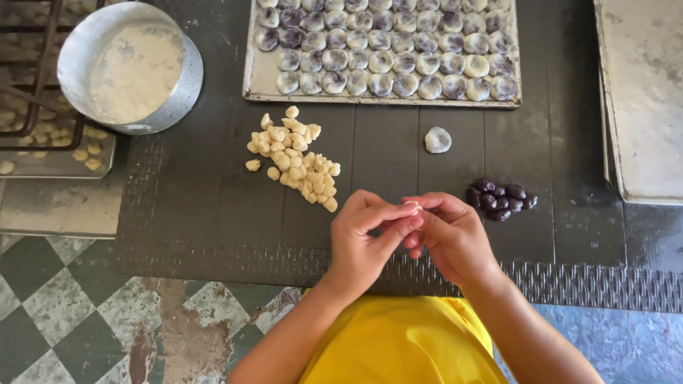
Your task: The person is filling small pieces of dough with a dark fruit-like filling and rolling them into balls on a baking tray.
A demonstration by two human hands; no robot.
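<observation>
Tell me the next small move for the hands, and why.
Probably reach the right hand to the dark filling balls. Both hands pinch a small pale dough piece between the fingertips, with the left hand beside; the finished ball on the mat and those on the tray show dark filling inside pale dough.

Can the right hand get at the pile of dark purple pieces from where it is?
Probably yes. The dark purple pieces lie on the mat just beside the right hand, with nothing between them. But its fingers, together with the left hand, are pinching a small pale dough piece.
</observation>
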